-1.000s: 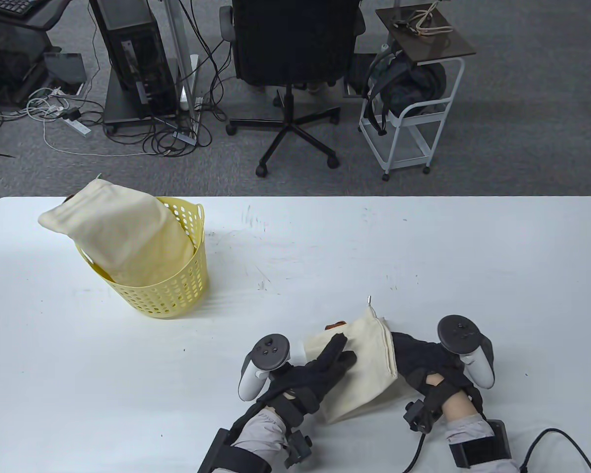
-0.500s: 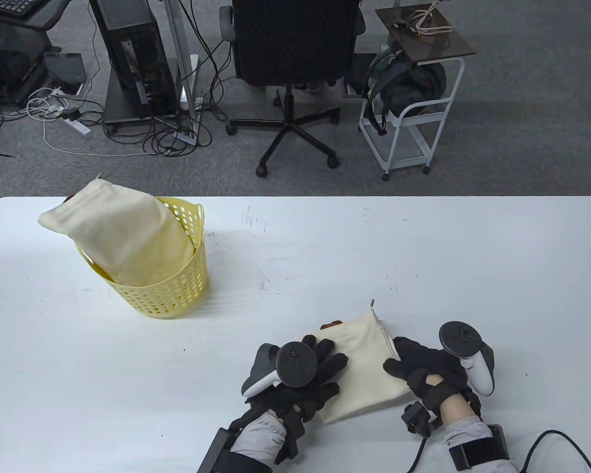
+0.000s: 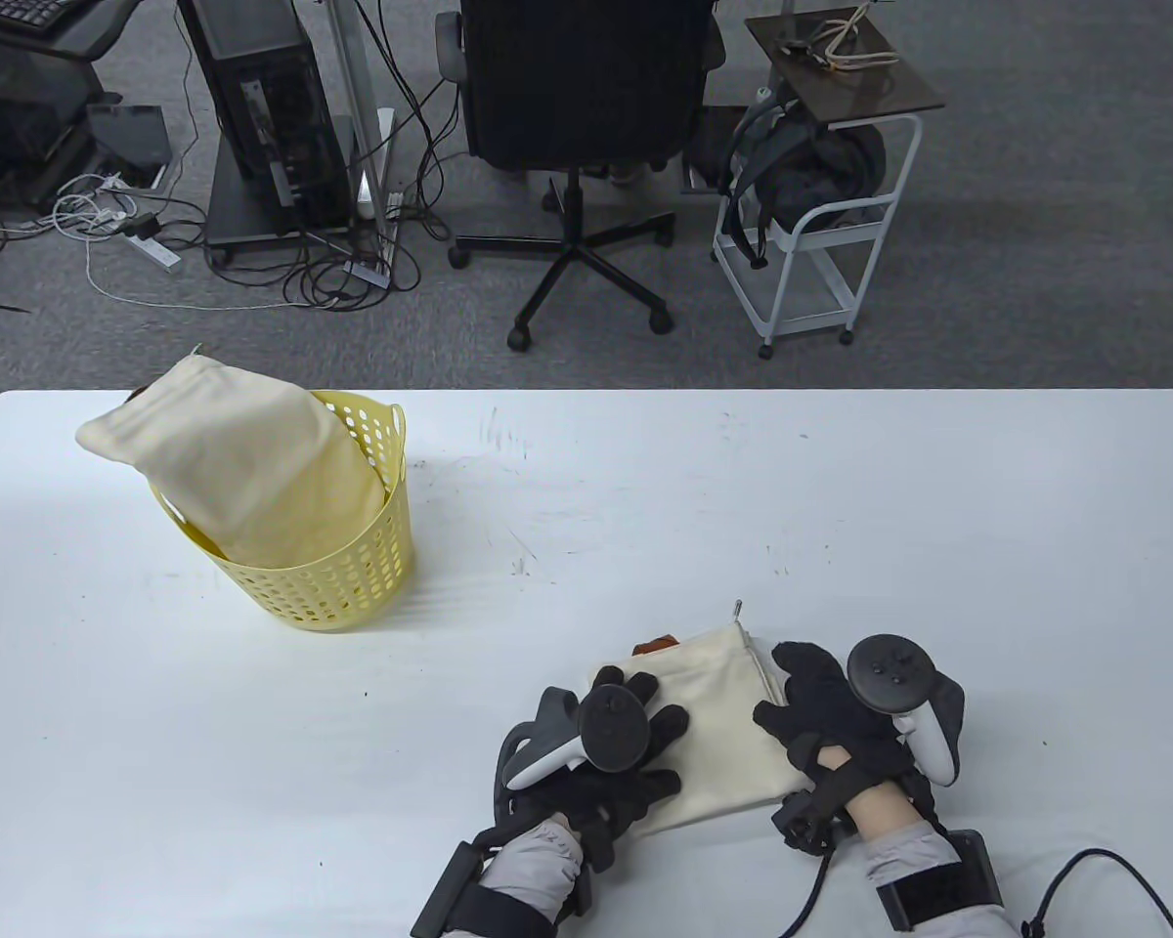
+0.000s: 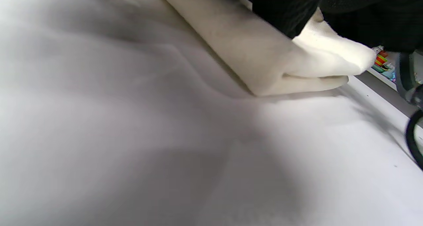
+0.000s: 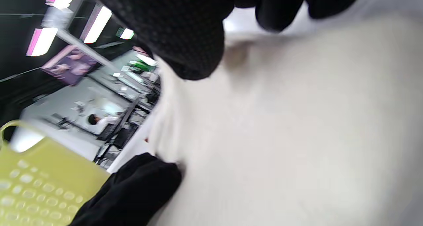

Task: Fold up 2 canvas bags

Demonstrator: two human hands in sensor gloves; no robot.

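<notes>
A cream canvas bag (image 3: 718, 723) lies folded near the table's front edge, with a brown tag (image 3: 657, 645) at its far left corner. My left hand (image 3: 635, 738) curls over the bag's left edge and grips the folded fabric; the left wrist view shows the bag's folded edge (image 4: 264, 57) bunched under my gloved fingers (image 4: 287, 14). My right hand (image 3: 806, 699) rests spread on the bag's right edge; the right wrist view shows its fingers (image 5: 185, 34) over the cloth (image 5: 297, 120). A second canvas bag (image 3: 244, 459) hangs out of a yellow basket (image 3: 342, 576).
The basket stands at the table's left, also showing in the right wrist view (image 5: 39, 186). A cable (image 3: 1085, 879) trails from my right wrist at the front right. An office chair (image 3: 586, 117) and a white cart (image 3: 811, 244) stand on the floor beyond the table.
My right hand brought the bag's right side over and came out from under the fold. My left hand went from lying flat on the bag to curling over its left edge.
</notes>
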